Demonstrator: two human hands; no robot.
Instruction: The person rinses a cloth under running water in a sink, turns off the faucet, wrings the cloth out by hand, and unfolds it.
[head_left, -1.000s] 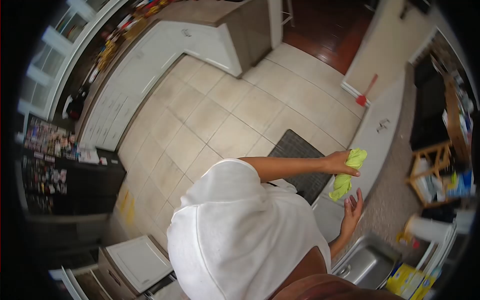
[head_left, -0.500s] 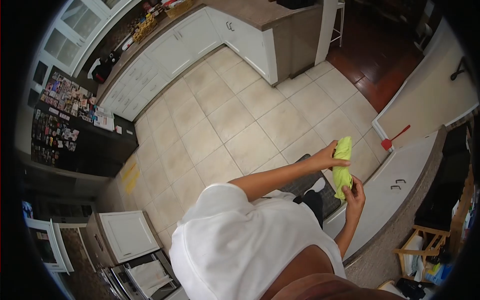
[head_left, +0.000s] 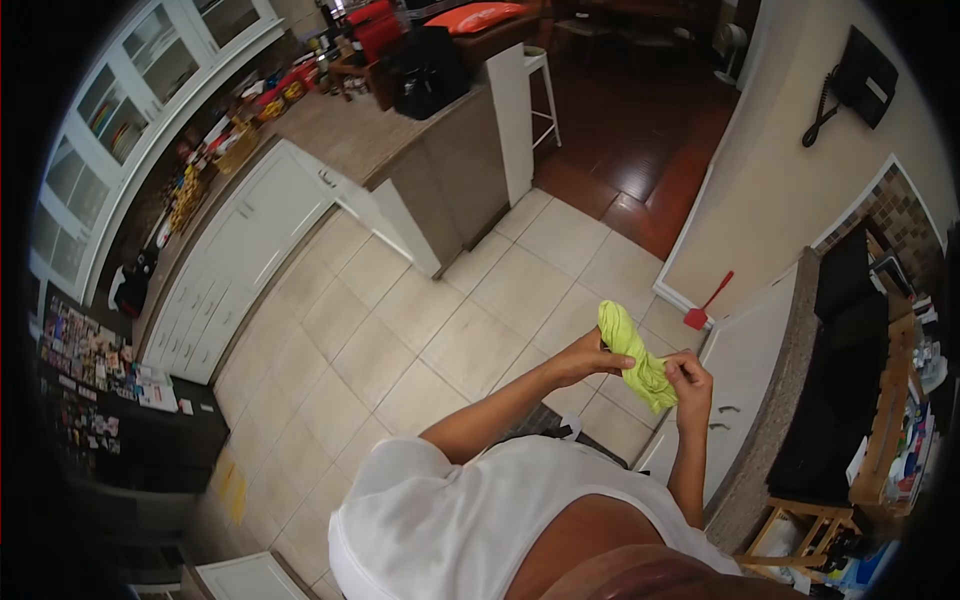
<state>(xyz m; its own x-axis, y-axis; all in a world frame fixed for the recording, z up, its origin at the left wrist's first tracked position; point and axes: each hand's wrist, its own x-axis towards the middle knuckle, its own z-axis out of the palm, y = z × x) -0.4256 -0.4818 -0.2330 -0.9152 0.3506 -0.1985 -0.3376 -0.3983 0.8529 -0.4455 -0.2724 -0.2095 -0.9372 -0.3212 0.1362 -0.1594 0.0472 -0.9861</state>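
A crumpled yellow-green cloth [head_left: 636, 352] hangs between my two hands, in front of my body and above the tiled floor. My left hand [head_left: 598, 360] grips its upper left part, with the thumb lying across the front. At the cloth's lower right end, the fingers of my right hand [head_left: 690, 382] pinch the fabric. The cloth is bunched and slightly twisted, slanting down from left to right.
The counter [head_left: 745, 455] curves along the right, with a wooden rack [head_left: 800, 535] on it. A red fly swatter [head_left: 697, 317] leans at the wall's foot. A black bag [head_left: 428, 72] sits on the far counter. The black fridge [head_left: 150, 440] stands left.
The view has turned upward towards the far room. My right hand, apart from the cloth a second ago, has taken hold of its lower end. The cloth has moved left and tilted.
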